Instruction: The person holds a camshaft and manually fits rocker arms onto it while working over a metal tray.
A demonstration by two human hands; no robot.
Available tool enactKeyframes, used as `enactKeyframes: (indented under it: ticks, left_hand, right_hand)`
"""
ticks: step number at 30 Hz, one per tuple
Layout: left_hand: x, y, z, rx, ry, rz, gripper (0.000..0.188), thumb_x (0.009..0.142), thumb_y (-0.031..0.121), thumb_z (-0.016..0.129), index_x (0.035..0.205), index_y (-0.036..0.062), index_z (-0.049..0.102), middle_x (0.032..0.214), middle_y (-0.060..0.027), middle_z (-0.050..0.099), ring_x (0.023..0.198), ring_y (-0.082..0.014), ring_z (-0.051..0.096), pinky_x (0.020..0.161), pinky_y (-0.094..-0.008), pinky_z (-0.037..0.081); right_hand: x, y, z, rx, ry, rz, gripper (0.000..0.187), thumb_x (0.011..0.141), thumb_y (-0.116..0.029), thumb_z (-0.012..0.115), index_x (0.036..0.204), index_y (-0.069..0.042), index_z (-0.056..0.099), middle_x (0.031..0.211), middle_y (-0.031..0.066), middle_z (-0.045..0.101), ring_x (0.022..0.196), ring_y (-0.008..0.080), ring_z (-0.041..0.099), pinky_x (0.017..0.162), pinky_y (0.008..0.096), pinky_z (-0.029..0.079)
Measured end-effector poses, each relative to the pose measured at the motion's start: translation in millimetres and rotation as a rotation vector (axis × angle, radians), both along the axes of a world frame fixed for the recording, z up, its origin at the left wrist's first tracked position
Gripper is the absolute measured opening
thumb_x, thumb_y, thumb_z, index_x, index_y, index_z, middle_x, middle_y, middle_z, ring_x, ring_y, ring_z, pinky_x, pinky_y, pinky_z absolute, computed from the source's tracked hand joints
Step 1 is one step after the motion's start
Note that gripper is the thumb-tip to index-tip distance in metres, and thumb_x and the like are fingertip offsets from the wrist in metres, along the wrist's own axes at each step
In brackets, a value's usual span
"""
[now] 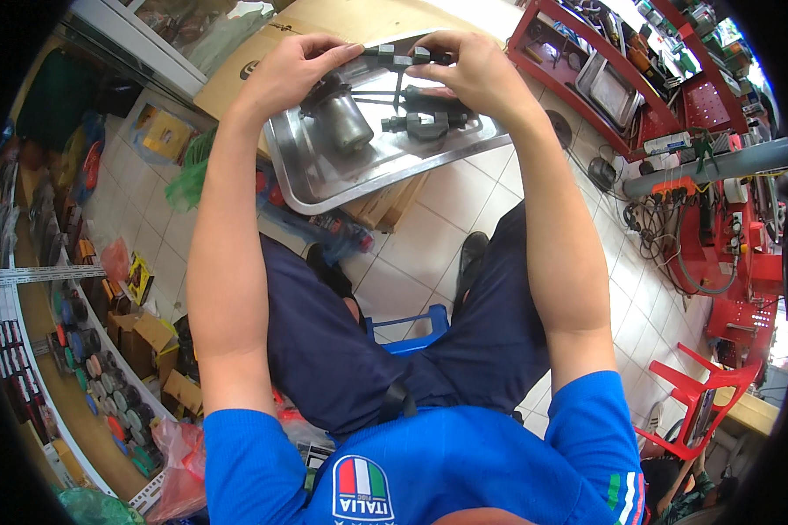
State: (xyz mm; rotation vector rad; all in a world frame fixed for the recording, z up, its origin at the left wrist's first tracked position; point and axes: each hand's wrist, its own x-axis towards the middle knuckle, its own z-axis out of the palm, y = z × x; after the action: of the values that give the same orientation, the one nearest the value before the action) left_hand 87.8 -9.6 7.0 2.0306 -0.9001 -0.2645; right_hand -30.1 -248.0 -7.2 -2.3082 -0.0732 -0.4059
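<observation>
Above a silver metal tray [311,203], my two hands hold a dark metal piece with hex-shaped fittings [400,59]. My left hand [306,66] pinches its left end between thumb and fingers. Round the right end, the fingers of my right hand [468,66] are closed. A shiny metal cylinder with a rounded end [348,122] lies tilted in the tray, below my left hand. Below my right hand lies another dark metal part with hex fittings [425,126]. Thin dark rods beside these are partly hidden.
The tray rests on a cardboard-covered surface [315,16]. A blue plastic stool [411,331] is between my legs. Red tool racks [622,87], cables and a red chair [705,389] stand right. Shelves of round discs [114,389], boxes and plastic bags are left.
</observation>
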Motion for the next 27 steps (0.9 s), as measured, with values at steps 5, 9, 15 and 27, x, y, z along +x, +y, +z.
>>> enactKeyframes:
  ticks: [5,9,15,27]
  left_hand:
    - [-8.1,4.4,4.9,-0.038,0.017,-0.043,0.039,0.093,0.036,0.074,0.114,0.0036,0.074,0.104,-0.0042,0.073,0.097,-0.0121,0.066,0.087,-0.0276,0.05]
    - [-9.9,0.3,9.5,-0.048,-0.015,0.006,0.037,0.096,0.037,0.072,0.115,0.0055,0.074,0.107,-0.0026,0.073,0.1,-0.0103,0.065,0.09,-0.0279,0.05]
    - [-4.8,-6.1,4.5,-0.015,0.106,0.031,0.046,0.096,0.045,0.069,0.11,0.002,0.076,0.096,-0.0044,0.074,0.099,-0.0135,0.067,0.087,-0.0266,0.05]
    - [-4.8,-7.6,1.6,0.069,0.076,0.063,0.044,0.096,0.041,0.07,0.123,0.0062,0.071,0.109,-0.0068,0.073,0.103,-0.0146,0.065,0.09,-0.0299,0.05]
  right_hand:
    - [-5.9,6.2,7.1,0.048,0.021,-0.016,0.033,0.085,-0.019,0.079,0.109,0.002,0.073,0.091,0.016,0.073,0.079,0.0224,0.072,0.071,0.0346,0.057]
    - [-7.7,5.6,14.4,0.043,0.058,-0.035,0.033,0.084,-0.02,0.08,0.109,0.001,0.073,0.093,0.0158,0.073,0.08,0.0237,0.071,0.074,0.0356,0.056]
    - [-9.3,0.4,5.6,-0.024,0.015,-0.054,0.034,0.085,-0.021,0.08,0.111,-0.001,0.074,0.096,0.0162,0.073,0.086,0.0266,0.071,0.079,0.0387,0.055]
    - [-11.1,3.2,4.9,0.021,0.039,-0.036,0.035,0.084,-0.022,0.08,0.111,0.0,0.073,0.101,0.0169,0.073,0.08,0.0254,0.071,0.074,0.0362,0.057]
